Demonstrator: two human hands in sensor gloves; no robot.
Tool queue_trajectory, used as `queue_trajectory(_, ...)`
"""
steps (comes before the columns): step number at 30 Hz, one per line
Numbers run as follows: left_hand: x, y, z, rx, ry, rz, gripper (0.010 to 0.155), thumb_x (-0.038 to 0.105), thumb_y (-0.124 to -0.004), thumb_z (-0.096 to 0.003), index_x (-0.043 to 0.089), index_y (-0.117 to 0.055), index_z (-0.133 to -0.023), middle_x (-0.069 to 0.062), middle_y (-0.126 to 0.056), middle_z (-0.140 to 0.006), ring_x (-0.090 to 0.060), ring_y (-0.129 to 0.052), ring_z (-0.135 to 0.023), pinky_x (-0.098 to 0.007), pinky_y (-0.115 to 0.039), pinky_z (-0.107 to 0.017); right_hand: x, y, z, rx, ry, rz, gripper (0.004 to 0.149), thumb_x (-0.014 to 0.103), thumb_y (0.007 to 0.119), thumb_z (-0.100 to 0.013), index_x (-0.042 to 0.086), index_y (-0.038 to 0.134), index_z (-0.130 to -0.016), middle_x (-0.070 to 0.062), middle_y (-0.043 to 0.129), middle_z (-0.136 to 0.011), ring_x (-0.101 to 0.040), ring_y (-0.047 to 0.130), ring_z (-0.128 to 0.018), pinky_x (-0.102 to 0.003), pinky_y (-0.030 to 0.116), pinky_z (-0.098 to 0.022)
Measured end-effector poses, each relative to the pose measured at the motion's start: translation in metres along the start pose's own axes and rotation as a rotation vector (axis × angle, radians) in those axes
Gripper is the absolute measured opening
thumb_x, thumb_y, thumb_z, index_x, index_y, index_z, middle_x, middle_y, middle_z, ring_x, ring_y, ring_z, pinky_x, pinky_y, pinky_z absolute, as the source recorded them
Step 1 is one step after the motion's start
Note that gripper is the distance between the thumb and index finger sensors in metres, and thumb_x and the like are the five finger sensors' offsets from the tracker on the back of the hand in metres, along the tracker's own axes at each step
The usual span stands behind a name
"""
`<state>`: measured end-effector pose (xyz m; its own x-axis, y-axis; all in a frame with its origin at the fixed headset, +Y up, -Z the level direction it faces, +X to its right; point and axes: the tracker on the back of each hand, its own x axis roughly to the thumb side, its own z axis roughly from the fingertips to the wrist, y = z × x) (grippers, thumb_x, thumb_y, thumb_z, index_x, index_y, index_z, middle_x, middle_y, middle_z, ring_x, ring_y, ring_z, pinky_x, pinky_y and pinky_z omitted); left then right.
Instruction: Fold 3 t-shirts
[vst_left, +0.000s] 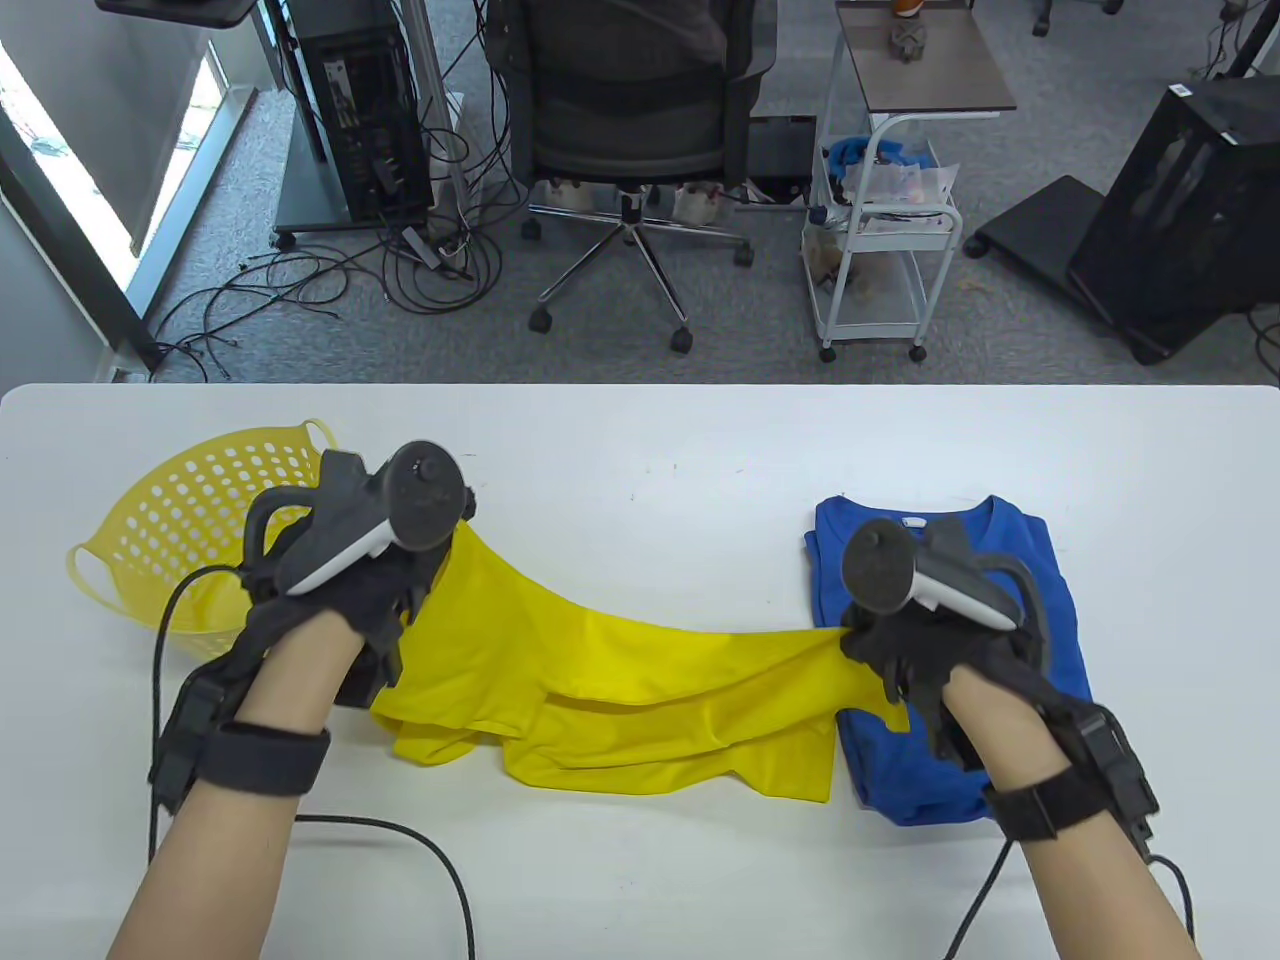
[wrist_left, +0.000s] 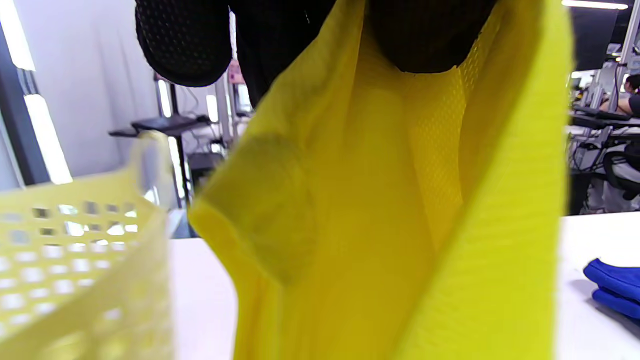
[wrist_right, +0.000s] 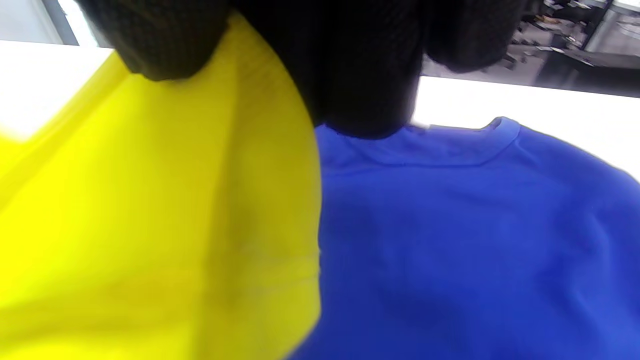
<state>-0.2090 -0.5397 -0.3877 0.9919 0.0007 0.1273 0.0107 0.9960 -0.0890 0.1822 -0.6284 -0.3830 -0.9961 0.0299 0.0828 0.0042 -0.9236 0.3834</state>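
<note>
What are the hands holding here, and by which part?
Both grip the yellow t-shirt: left hand at its left end, right hand at its right end, above the folded blue t-shirt.

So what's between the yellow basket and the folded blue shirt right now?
In the table view, the yellow t-shirt spans that stretch, gripped by the left hand near the yellow basket and the right hand over the blue t-shirt.

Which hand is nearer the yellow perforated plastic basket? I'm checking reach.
Left. The left hand is right beside the yellow perforated plastic basket; the right hand is far across, above the folded blue t-shirt.
</note>
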Motion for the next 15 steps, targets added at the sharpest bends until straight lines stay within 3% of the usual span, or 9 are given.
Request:
queue_trajectory(2, -0.004, -0.003, -0.057, -0.065, 0.045, 0.013, 0.041, 0.04, -0.073, -0.0452, 0.038, -0.075, -0.087, 0.008, -0.089, -0.08, -0.018, -0.087, -0.077, -0.047, -0.075, -0.064, -0.003, -0.026, -0.052, 0.043, 0.106, 0.011, 0.038, 0.034, 0.081, -0.042, 0.022, 0.086, -0.078, -0.009, 0.094, -0.071, -0.034, 0.093, -0.062, -0.061, 0.066, -0.06)
queue_trajectory(3, -0.009, 0.002, -0.087, -0.048, 0.099, 0.009, 0.041, 0.04, -0.072, -0.0449, 0.039, -0.074, -0.086, 0.008, -0.088, -0.08, -0.018, -0.086, -0.078, -0.047, -0.073, -0.065, -0.006, -0.043, -0.075, 0.042, 0.169, 0.021, 0.038, 0.035, 0.08, -0.042, 0.023, 0.085, -0.078, -0.008, 0.093, -0.072, -0.032, 0.092, -0.062, -0.06, 0.065, -0.06)
queue_trajectory(4, -0.016, 0.013, -0.11, 0.038, 0.16, 0.0, 0.041, 0.04, -0.072, -0.0426, 0.039, -0.075, -0.084, 0.009, -0.089, -0.078, -0.017, -0.087, -0.078, -0.047, -0.073, -0.065, -0.01, -0.07, -0.094, -0.031, 0.266, 0.042, 0.038, 0.036, 0.077, -0.041, 0.025, 0.082, -0.078, -0.006, 0.091, -0.071, -0.029, 0.091, -0.061, -0.058, 0.065, -0.06)
queue_trajectory(6, -0.031, 0.053, -0.13, 0.288, 0.227, 0.089, 0.042, 0.041, -0.07, -0.0417, 0.041, -0.073, -0.083, 0.011, -0.089, -0.077, -0.016, -0.087, -0.077, -0.045, -0.075, -0.064, -0.016, -0.125, -0.1, -0.332, 0.41, 0.079, 0.039, 0.038, 0.074, -0.041, 0.028, 0.078, -0.078, -0.002, 0.088, -0.07, -0.025, 0.089, -0.06, -0.055, 0.066, -0.06)
queue_trajectory(7, -0.039, 0.081, -0.129, 0.448, 0.258, 0.219, 0.042, 0.04, -0.071, -0.042, 0.04, -0.074, -0.084, 0.01, -0.088, -0.079, -0.017, -0.086, -0.078, -0.046, -0.073, -0.065, -0.017, -0.156, -0.089, -0.556, 0.474, 0.025, 0.039, 0.038, 0.073, -0.042, 0.029, 0.077, -0.079, -0.001, 0.087, -0.072, -0.024, 0.088, -0.063, -0.055, 0.064, -0.064)
queue_trajectory(10, -0.052, 0.136, -0.099, 0.731, 0.238, 0.291, 0.042, 0.039, -0.069, -0.0436, 0.04, -0.07, -0.086, 0.01, -0.084, -0.082, -0.017, -0.082, -0.081, -0.046, -0.07, -0.067, -0.018, -0.201, -0.048, -0.856, 0.514, -0.139, 0.041, 0.035, 0.071, -0.046, 0.035, 0.068, -0.087, 0.003, 0.077, -0.087, -0.024, 0.077, -0.081, -0.054, 0.051, -0.076)
queue_trajectory(12, -0.058, 0.146, -0.078, 0.773, 0.232, 0.227, 0.042, 0.041, -0.067, -0.0443, 0.042, -0.068, -0.086, 0.012, -0.083, -0.083, -0.016, -0.082, -0.082, -0.045, -0.071, -0.068, -0.018, -0.205, -0.024, -0.948, 0.463, -0.048, 0.041, 0.034, 0.071, -0.046, 0.036, 0.068, -0.087, 0.004, 0.077, -0.088, -0.024, 0.077, -0.083, -0.055, 0.052, -0.075)
queue_trajectory(15, -0.063, 0.132, -0.046, 0.663, 0.213, 0.172, 0.042, 0.041, -0.069, -0.0439, 0.044, -0.07, -0.086, 0.012, -0.083, -0.085, -0.018, -0.078, -0.087, -0.047, -0.069, -0.07, -0.02, -0.187, 0.008, -0.959, 0.365, 0.148, 0.041, 0.033, 0.074, -0.043, 0.034, 0.072, -0.084, 0.003, 0.082, -0.084, -0.026, 0.083, -0.077, -0.058, 0.059, -0.069)
